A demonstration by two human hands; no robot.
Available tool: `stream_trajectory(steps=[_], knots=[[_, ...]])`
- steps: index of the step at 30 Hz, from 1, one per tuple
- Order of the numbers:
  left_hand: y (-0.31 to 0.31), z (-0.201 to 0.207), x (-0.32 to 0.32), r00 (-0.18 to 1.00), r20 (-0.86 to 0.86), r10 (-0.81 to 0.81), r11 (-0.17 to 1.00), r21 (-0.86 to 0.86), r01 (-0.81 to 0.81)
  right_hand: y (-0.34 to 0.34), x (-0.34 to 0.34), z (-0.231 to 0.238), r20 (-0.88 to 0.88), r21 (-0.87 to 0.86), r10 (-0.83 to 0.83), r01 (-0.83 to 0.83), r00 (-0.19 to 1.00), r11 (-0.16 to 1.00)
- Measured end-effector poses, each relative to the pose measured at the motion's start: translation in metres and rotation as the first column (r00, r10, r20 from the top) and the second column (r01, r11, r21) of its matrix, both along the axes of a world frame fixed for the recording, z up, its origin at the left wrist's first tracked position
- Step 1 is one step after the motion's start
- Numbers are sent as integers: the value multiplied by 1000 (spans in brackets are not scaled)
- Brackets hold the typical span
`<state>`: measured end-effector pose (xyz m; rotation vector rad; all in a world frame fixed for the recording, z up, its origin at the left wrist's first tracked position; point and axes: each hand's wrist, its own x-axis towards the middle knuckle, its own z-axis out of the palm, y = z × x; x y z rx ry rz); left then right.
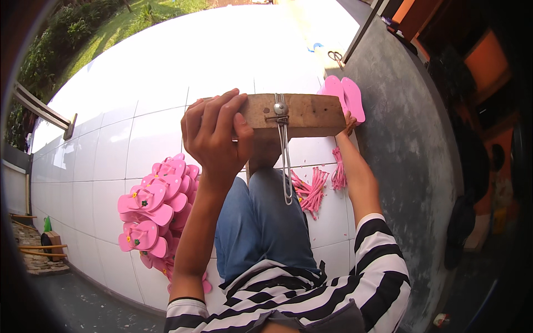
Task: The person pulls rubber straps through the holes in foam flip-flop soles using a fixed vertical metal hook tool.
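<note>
A wooden block (pixel 311 114) on a wooden stand is in front of me, above my knees. My left hand (pixel 219 130) is wrapped round its left end, fingers curled over the far edge. A long bent metal wire tool (pixel 285 161) is fixed to the block by a round-headed bolt and hangs toward me. Past the block's right end, my right hand (pixel 350 123) reaches to pink flip-flop soles (pixel 352 99) standing on the floor. The block and the angle hide most of its fingers, so its hold cannot be made out.
Finished pink flip-flops (pixel 147 202) are heaped on the white tiles at left. Bundles of pink straps (pixel 313 191) lie right of my knees, with another bundle (pixel 338 169) farther right. Scissors (pixel 335 56) lie at the far right, by a post (pixel 363 30). A grey ledge (pixel 405 166) runs along the right.
</note>
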<state>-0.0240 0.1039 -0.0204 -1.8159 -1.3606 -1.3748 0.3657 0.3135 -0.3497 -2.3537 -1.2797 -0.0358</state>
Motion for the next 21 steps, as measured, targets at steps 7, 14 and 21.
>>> stream_trajectory(steps=[7,14,21], knots=[[4,-3,4,999,39,-28,999,23,27,-8,20,-2,12,-11,-5,6,1000,1000],[1,1,11,992,85,-90,996,3,90,-36,41,30,-611,11,7,-1,792,1000],[-63,-43,-7,819,416,-396,909,50,414,-216,-52,100,-756,206,354,313,-551,927]])
